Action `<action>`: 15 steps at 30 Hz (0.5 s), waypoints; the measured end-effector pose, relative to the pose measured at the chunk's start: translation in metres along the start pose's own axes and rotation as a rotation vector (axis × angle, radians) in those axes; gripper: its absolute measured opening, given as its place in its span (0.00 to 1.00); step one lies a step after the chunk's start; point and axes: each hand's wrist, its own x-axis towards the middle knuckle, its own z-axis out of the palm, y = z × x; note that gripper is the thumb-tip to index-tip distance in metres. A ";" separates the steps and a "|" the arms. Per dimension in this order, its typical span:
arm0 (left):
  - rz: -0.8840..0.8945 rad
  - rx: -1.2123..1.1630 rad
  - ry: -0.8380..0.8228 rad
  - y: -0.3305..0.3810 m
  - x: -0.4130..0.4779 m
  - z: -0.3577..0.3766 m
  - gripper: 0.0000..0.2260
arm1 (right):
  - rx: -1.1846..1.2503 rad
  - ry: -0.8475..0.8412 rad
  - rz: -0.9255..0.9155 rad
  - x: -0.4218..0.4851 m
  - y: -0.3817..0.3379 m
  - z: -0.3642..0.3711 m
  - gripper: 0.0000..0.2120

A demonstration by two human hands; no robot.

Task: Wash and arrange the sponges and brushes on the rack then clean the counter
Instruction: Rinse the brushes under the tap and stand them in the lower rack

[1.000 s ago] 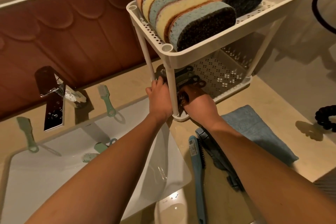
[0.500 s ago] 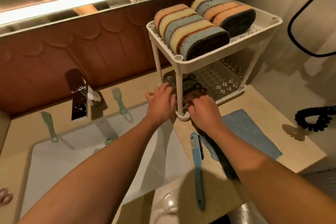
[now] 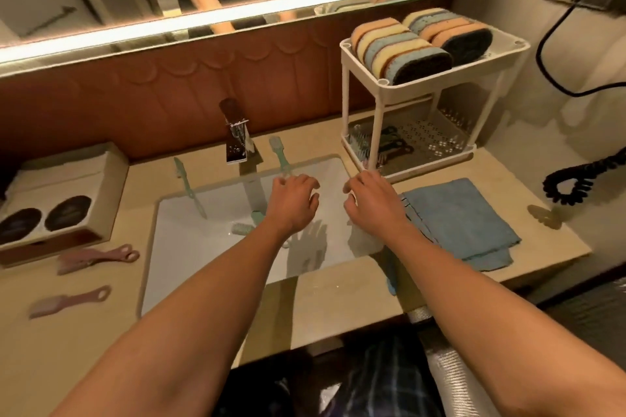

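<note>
Beige counter (image 3: 84,332), lit mirror behind. Rack (image 3: 437,78): sponges (image 3: 399,51) top tier, dark brushes (image 3: 389,142) bottom. Left hand (image 3: 293,203), right hand (image 3: 372,203): each grip released, empty, above sink (image 3: 189,234). Step judged: brushes unfinished; next, grasp green brush (image 3: 281,156) beside faucet (image 3: 237,142).

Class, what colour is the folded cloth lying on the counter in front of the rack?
Blue; the cloth shows clearly in the head view.

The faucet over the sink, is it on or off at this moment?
Off, as far as it shows. No stream falls from the faucet into the sink.
</note>
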 end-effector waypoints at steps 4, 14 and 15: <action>-0.031 -0.021 0.019 -0.015 -0.027 -0.005 0.14 | 0.035 -0.039 -0.089 -0.006 -0.044 0.003 0.16; -0.232 0.005 0.117 -0.119 -0.119 -0.028 0.14 | 0.064 -0.107 -0.316 0.008 -0.167 0.035 0.16; -0.269 0.011 0.117 -0.135 -0.131 -0.028 0.14 | 0.075 -0.124 -0.345 0.008 -0.183 0.042 0.16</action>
